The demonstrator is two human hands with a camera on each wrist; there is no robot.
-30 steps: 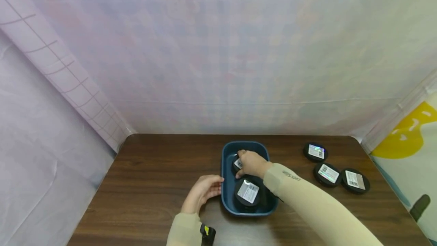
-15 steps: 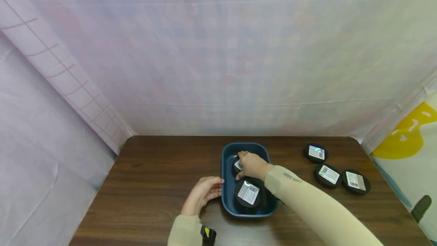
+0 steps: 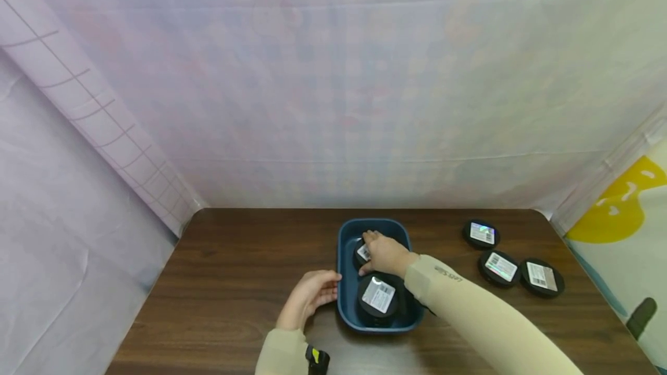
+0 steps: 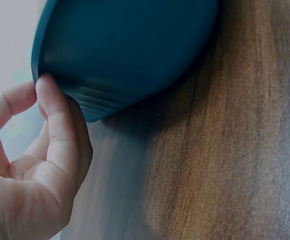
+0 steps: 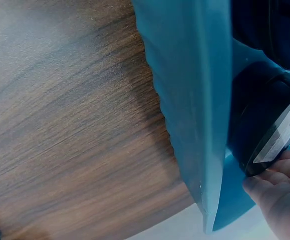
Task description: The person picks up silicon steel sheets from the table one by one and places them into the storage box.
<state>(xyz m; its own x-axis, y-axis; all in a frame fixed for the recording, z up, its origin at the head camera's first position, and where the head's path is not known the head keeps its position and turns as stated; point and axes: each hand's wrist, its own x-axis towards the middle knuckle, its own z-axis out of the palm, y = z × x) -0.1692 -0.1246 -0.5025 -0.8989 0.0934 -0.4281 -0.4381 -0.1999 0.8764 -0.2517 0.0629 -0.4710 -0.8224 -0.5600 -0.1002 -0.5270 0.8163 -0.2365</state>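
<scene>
A blue plastic bin (image 3: 341, 300) stands on the table, with black round tubs inside it. My left hand (image 3: 312, 291) pinches the bin's left rim between thumb and fingers, as the left wrist view shows on the bin wall (image 4: 129, 45). Inside the bin, my right hand (image 3: 385, 252) grips a black round tub (image 3: 363, 252) with a white barcode label on top. Its fingers curl at the edge of this tub (image 5: 265, 120) in the right wrist view, and the hand hides part of it from above. Nearer the front of the bin sits another labelled tub (image 3: 378, 295).
To the right on the wooden table (image 3: 234, 282) lie three more black tubs: one at the back (image 3: 481, 234), one in front of it (image 3: 499, 268) and one farther right (image 3: 542, 278). A pale cloth wall (image 3: 333, 103) rises behind the table's back edge.
</scene>
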